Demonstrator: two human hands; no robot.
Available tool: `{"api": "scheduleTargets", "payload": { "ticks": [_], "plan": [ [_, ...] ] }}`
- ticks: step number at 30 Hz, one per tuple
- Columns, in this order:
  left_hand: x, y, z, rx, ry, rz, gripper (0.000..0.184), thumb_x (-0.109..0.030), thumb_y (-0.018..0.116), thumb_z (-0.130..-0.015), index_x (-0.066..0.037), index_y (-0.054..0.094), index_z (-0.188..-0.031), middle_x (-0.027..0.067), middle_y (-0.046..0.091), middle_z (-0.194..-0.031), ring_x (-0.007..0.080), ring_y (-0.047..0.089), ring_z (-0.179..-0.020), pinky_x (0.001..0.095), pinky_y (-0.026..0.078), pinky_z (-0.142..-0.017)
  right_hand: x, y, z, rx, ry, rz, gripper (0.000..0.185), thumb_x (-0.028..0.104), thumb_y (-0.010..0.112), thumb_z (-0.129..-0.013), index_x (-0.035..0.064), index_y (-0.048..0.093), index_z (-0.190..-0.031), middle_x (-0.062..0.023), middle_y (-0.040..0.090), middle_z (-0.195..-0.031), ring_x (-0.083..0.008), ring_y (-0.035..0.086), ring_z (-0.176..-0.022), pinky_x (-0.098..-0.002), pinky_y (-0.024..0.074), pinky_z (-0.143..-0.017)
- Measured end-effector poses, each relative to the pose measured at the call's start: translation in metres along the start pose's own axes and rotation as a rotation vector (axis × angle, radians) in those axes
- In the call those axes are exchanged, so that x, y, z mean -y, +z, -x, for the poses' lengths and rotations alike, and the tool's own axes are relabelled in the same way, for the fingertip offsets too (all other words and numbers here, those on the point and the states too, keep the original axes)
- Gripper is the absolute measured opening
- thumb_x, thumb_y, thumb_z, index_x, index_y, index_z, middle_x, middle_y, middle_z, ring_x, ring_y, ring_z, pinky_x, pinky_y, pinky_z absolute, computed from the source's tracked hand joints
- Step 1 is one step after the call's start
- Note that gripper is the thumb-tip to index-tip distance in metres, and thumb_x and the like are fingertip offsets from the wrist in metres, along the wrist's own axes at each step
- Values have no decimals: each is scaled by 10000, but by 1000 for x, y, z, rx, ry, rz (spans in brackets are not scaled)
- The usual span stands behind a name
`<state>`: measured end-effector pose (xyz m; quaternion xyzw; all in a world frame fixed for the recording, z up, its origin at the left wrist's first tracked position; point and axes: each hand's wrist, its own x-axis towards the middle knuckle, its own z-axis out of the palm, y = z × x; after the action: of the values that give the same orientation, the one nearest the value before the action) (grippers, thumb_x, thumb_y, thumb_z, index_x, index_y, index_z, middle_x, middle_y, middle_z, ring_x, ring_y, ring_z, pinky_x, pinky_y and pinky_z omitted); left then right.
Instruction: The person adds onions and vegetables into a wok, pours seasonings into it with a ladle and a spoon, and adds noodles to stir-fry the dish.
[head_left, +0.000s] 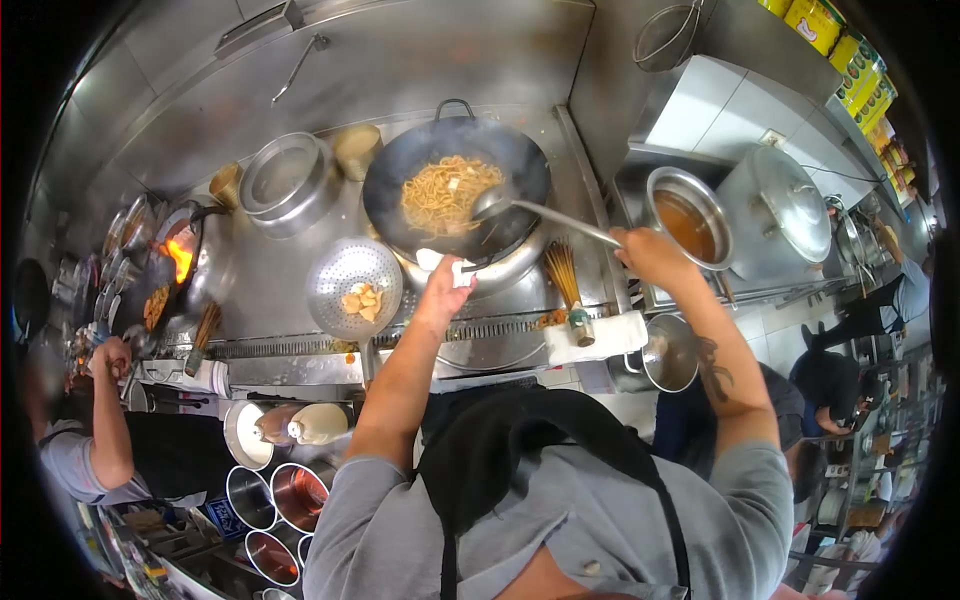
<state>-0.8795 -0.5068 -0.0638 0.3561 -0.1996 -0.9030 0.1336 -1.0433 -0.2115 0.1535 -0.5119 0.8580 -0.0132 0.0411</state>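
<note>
A dark wok (pixel 525 165) with noodles (pixel 450 195) in it sits on the burner. My left hand (pixel 446 292) is closed on a white cloth (pixel 430 260) at the wok's near rim. My right hand (pixel 652 256) is wrapped round the handle of a long metal ladle (pixel 565 219), whose bowl touches the noodles' right side. Left of the wok, a perforated strainer (pixel 330 275) holds pale yellowish pieces (pixel 362 301). A bamboo brush (pixel 565 285) stands between my hands, near a folded white towel (pixel 610 337).
A pot of brown liquid (pixel 690 222) and a big lidded pot (pixel 775 205) stand at the right. Stacked metal pots (pixel 290 185) are behind the strainer. At the left, a co-worker's hand (pixel 112 355) is near another wok with flames (pixel 180 255). More people are at the right.
</note>
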Motion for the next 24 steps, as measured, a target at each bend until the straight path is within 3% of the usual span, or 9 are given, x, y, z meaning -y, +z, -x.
{"api": "scheduleTargets", "payload": {
  "ticks": [3,7,9,12,13,16,17,20,24],
  "plan": [
    [1,-5,-13,-13,-13,-10,165,-144,578,-820,-122,535,-977,65,563,-970,222,540,-896,379,481,-672,-15,46,-28,-73,194,-92,365,168,579,-883,14,548,-1212,-268,637,-876,-407,630,-867,-480,495,-762],
    [-6,7,0,-33,-63,71,183,-148,589,-813,-140,536,-988,61,569,-978,230,533,-924,401,476,-702,15,141,-79,-250,397,-327,299,188,552,-921,-19,531,-1135,-260,645,-840,-390,650,-761,-466,518,-710],
    [-5,5,-1,-19,-83,88,165,-152,588,-819,-140,533,-974,59,576,-937,227,543,-887,396,475,-688,44,167,-96,-180,350,-578,244,176,545,-935,-9,535,-1094,-168,634,-737,-259,621,-556,-391,523,-538],
    [-3,2,-9,-16,-78,69,120,-159,580,-834,-132,525,-936,56,585,-848,217,568,-791,378,480,-652,54,132,-103,183,410,-1124,240,148,548,-936,7,539,-1130,-52,563,-657,-117,511,-440,-297,432,-385],
    [-3,3,-7,-21,-70,78,122,-160,584,-832,-133,524,-935,56,584,-847,217,567,-791,379,481,-655,54,123,-103,178,459,-1265,212,136,547,-937,23,557,-1116,15,503,-615,-69,464,-426,-263,365,-340],
    [2,1,-12,-31,-79,104,125,-159,609,-819,-136,533,-916,49,583,-828,210,567,-763,360,487,-625,48,115,-111,21,342,-1219,192,116,545,-935,15,565,-1097,2,513,-604,-84,464,-417,-269,373,-357],
    [3,-5,-20,-15,-99,109,128,-166,614,-816,-140,543,-919,47,588,-849,210,569,-784,359,485,-627,49,112,-117,-85,344,-1025,199,131,561,-926,-14,572,-1061,-28,532,-604,-107,485,-420,-275,395,-380],
    [-3,-1,-15,-13,-134,82,125,-172,620,-813,-138,552,-912,46,594,-852,207,574,-782,347,488,-598,47,114,-150,-129,349,-747,255,149,576,-910,-42,572,-1079,-81,563,-633,-142,531,-446,-298,424,-410],
    [-6,0,-14,31,-164,41,76,-136,602,-825,-109,546,-869,56,588,-753,208,584,-671,343,497,-567,81,129,-182,-20,350,-862,282,150,572,-892,-32,570,-1107,-167,608,-731,-228,606,-530,-361,490,-506]
  ]
}}
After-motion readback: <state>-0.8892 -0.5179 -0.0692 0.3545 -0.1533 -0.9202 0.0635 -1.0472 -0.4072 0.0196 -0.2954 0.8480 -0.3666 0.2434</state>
